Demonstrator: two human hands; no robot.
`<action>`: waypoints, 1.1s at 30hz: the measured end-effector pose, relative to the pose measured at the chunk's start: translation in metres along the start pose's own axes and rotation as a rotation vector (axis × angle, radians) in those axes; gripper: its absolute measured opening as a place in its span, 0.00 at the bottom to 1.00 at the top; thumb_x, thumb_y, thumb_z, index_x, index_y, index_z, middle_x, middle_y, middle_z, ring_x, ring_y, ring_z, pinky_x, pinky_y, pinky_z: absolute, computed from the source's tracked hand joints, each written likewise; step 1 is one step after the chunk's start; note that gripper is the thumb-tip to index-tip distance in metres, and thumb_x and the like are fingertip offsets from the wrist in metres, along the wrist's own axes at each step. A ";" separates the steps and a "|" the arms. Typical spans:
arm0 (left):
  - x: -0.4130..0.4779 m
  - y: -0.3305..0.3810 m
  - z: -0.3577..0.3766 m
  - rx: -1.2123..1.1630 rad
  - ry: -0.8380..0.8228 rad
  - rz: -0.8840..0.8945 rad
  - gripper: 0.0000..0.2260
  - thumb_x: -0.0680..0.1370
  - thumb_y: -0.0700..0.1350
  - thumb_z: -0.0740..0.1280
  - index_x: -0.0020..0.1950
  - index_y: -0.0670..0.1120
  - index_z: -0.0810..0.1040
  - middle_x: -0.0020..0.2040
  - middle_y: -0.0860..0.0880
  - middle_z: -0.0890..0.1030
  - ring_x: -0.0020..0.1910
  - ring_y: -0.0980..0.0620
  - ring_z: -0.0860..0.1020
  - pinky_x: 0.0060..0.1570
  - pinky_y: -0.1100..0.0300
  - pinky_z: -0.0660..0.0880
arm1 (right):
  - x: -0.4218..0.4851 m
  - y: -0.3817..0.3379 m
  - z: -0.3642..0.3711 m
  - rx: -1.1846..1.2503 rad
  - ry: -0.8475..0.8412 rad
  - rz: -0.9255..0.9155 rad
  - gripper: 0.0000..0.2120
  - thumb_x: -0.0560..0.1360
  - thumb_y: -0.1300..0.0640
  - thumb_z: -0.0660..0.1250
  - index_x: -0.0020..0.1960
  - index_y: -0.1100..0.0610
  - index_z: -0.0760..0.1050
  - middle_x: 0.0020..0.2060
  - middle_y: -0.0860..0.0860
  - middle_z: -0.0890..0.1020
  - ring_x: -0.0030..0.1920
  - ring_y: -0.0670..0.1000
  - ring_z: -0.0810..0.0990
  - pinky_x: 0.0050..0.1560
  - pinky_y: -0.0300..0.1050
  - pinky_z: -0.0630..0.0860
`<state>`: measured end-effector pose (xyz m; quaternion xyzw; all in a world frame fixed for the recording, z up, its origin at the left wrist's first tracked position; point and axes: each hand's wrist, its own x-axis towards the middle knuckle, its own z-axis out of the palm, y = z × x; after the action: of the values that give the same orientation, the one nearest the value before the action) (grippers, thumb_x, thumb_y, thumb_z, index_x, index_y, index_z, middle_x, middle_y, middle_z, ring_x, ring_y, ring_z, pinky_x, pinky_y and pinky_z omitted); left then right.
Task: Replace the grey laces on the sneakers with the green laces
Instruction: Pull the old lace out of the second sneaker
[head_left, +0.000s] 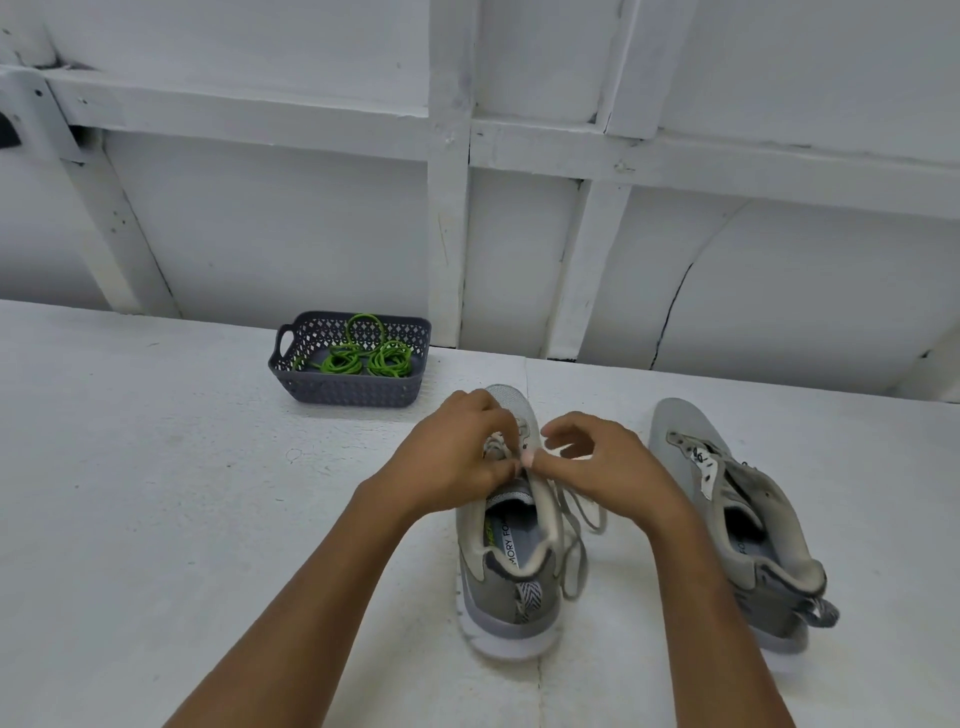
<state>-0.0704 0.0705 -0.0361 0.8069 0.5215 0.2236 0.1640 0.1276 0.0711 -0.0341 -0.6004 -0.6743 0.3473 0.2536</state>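
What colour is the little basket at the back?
The basket is dark slate grey with diamond-shaped cut-outs, shown best in the head view.

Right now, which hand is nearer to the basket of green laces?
Left. The left hand pinches the grey lace on the left sneaker, just in front of the basket; the right hand pinches it too, farther right.
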 end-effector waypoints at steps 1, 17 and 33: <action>0.001 0.001 0.002 0.038 0.005 0.013 0.07 0.76 0.51 0.71 0.52 0.52 0.81 0.57 0.53 0.75 0.58 0.54 0.70 0.55 0.54 0.72 | 0.000 0.000 0.001 0.020 -0.010 0.000 0.13 0.69 0.44 0.75 0.51 0.46 0.80 0.46 0.41 0.84 0.49 0.39 0.81 0.52 0.40 0.77; 0.005 -0.001 0.018 0.198 0.149 0.196 0.08 0.76 0.49 0.65 0.48 0.48 0.82 0.52 0.50 0.79 0.54 0.47 0.73 0.46 0.54 0.68 | 0.007 0.001 0.012 0.132 -0.014 0.012 0.16 0.73 0.56 0.65 0.31 0.60 0.64 0.28 0.50 0.64 0.31 0.47 0.61 0.36 0.44 0.59; 0.004 0.002 0.011 0.138 0.022 0.033 0.10 0.77 0.57 0.65 0.52 0.53 0.82 0.61 0.53 0.76 0.63 0.52 0.68 0.59 0.49 0.66 | 0.012 0.015 0.015 0.203 -0.049 -0.001 0.17 0.66 0.47 0.63 0.33 0.62 0.71 0.33 0.54 0.71 0.37 0.48 0.68 0.42 0.46 0.65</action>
<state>-0.0616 0.0735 -0.0442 0.8223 0.5240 0.1987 0.0985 0.1238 0.0813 -0.0566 -0.5626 -0.6419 0.4281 0.2968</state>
